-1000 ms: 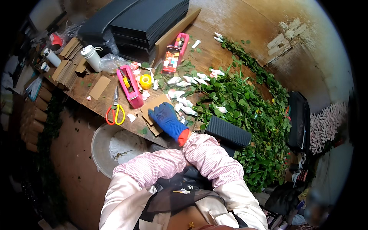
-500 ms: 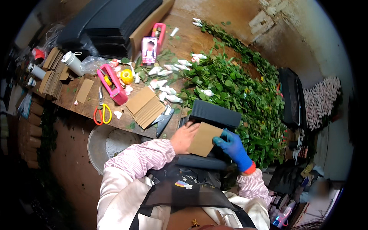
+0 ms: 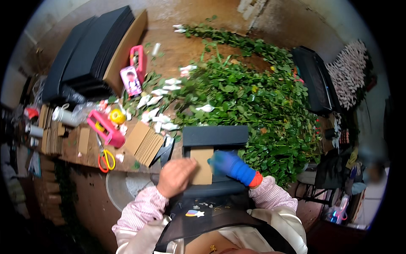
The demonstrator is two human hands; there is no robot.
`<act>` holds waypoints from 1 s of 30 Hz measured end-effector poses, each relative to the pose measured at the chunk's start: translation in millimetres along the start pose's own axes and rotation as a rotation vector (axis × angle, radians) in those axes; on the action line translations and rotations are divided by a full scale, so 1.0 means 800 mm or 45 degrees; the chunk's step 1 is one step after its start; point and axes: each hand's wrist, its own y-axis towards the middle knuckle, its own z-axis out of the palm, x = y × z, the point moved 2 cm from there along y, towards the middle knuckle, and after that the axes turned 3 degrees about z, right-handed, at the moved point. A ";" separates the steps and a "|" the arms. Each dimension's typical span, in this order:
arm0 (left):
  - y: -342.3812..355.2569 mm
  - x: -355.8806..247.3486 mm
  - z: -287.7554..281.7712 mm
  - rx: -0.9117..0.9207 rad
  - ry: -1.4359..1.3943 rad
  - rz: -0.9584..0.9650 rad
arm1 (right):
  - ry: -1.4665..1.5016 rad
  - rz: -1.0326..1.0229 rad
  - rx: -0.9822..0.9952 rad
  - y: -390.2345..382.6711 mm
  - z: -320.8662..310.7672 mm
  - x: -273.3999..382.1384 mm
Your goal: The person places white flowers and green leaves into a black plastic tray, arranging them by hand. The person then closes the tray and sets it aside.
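A brown cardboard piece (image 3: 201, 167) lies in front of me against black corrugated board (image 3: 215, 136), whose ridged upper part stands beyond it. My bare left hand (image 3: 175, 177) is closed with curled fingers at the cardboard's left edge, fingertips overlapping it. At the opposite edge is my right hand (image 3: 230, 166) in a blue glove with a red cuff. Motion smears its fingers, so its hold cannot be made out. Below the cardboard runs a dark padded-looking edge (image 3: 215, 189), close to my apron.
Leafy rose stems (image 3: 249, 110) with white-sleeved heads cover the table's right. On the left are stacked cardboard pieces (image 3: 144, 143), scissors (image 3: 105, 158), pink tape dispensers (image 3: 105, 129) and black sheets (image 3: 93, 55). A bucket (image 3: 122, 190) stands below the table edge.
My view has shifted. The cardboard has gone from tilted to nearly straight, lower against the black board. My left hand has come off the board's left side to the cardboard's edge.
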 end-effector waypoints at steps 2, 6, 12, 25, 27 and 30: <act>0.019 -0.015 0.014 0.302 -0.064 -0.004 | 0.257 0.275 0.123 0.000 -0.032 0.017; 0.016 -0.011 0.031 0.360 -0.078 -0.097 | -0.020 -0.015 -0.027 -0.033 -0.108 0.048; 0.026 -0.018 0.026 0.441 -0.038 -0.155 | -0.219 0.324 -0.767 0.043 -0.268 -0.080; 0.016 -0.015 0.028 0.493 -0.019 -0.204 | -0.794 0.182 -1.095 0.127 -0.318 -0.192; 0.016 -0.017 0.028 0.504 -0.001 -0.205 | -0.719 0.177 -0.906 0.127 -0.316 -0.172; 0.018 -0.019 0.028 0.533 0.003 -0.200 | -0.784 0.344 -0.248 0.157 -0.260 -0.186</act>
